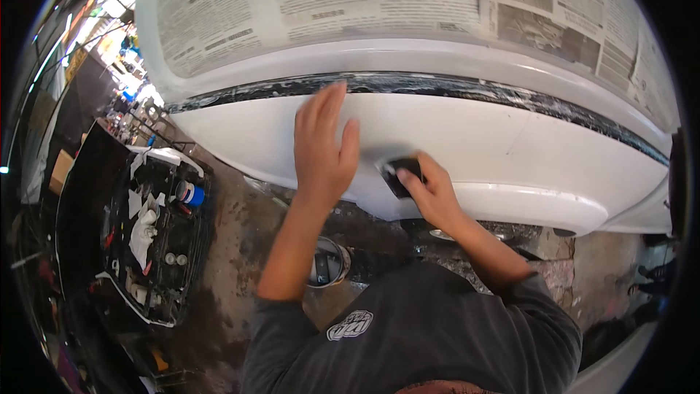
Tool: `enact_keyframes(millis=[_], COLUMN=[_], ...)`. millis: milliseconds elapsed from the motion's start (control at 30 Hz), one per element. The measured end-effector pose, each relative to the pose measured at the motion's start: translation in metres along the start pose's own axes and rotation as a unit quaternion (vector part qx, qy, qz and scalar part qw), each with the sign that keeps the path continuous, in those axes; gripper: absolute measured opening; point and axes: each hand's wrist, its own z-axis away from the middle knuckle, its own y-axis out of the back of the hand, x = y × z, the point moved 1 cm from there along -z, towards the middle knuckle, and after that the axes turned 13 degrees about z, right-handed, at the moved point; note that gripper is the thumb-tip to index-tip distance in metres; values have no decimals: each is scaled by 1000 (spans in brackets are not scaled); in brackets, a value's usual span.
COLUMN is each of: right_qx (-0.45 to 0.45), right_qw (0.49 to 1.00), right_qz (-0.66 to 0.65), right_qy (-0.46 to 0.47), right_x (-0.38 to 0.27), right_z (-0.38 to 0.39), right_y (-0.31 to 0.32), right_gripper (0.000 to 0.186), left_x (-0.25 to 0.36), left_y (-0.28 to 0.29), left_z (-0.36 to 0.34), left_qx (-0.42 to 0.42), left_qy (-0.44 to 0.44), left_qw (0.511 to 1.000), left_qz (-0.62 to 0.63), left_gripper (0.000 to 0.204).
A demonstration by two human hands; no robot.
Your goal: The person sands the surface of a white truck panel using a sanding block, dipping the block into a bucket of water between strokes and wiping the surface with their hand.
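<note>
The white vehicle panel (532,153) spans the view in front of me, crossed by a dark strip streaked with white (474,87). Newspaper sheets (379,0) cover the area above it. My left hand (324,142) is over the panel, fingertips at the strip's lower edge, thumb apart, holding nothing; whether it touches the surface I cannot tell. Lower and to the right, my right hand (434,193) grips a small black pad or block (401,174) with a pale smear, against or just off the white panel.
A metal bucket (328,263) stands on the stained floor below the panel. At left is another vehicle's open engine bay (164,277) with a blue can (191,193) and white rags. Clutter fills the far left. A person's dark legs and shoes (645,273) show at right.
</note>
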Motion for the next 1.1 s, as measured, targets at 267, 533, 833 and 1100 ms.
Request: enact_keyframes(millis=[267, 533, 833, 1100], right_qx=[106, -10, 48, 113], right_qw=[972, 930, 972, 948], right_qz=[141, 245, 205, 253], right_qy=[158, 275, 106, 159], right_x=[-40, -37, -1, 8], right_z=[-20, -11, -15, -22], right_y=[-33, 3, 94, 89], right_gripper=[38, 50, 16, 15], left_x=[33, 12, -49, -92], left_y=[-33, -20, 59, 44], left_z=[87, 74, -37, -48], left_qx=[45, 180, 133, 74], left_qy=[213, 264, -56, -90], left_qw=[899, 798, 986, 963], left_qz=[380, 511, -81, -245], left_gripper=[60, 43, 38, 61])
